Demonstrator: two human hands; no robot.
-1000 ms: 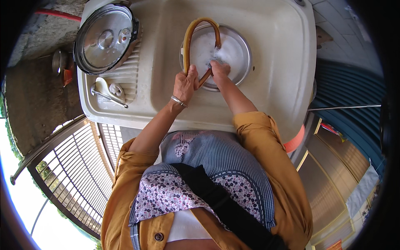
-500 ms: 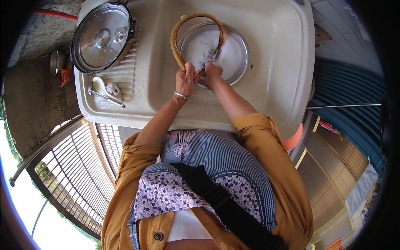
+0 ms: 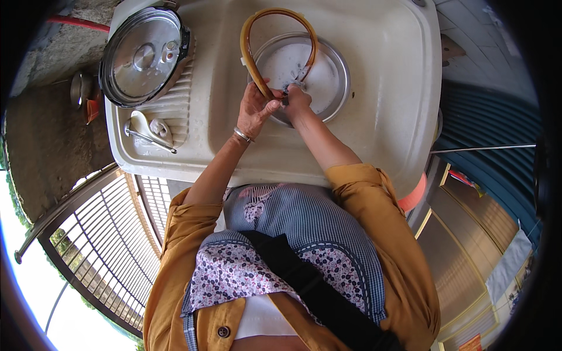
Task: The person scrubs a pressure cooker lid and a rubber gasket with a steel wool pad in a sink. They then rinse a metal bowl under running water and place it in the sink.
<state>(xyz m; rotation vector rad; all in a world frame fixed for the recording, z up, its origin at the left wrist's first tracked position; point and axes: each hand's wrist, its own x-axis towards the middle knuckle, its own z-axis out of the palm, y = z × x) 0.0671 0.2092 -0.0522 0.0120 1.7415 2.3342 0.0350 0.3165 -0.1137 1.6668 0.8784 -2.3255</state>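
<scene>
Over the sink, left hand & right hand both gripped the rubber ring mid-scrub above the metal basin, rinsing prob. not yet done.

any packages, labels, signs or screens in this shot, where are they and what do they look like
No screens or packages show.
Possible sign or label: lower right edge, small orange-red rectangle, too blurred to tell more.
Nearest the hands there is only a brown rubber ring held by the left hand and right hand over a round metal basin; none carries a visible label.
</scene>
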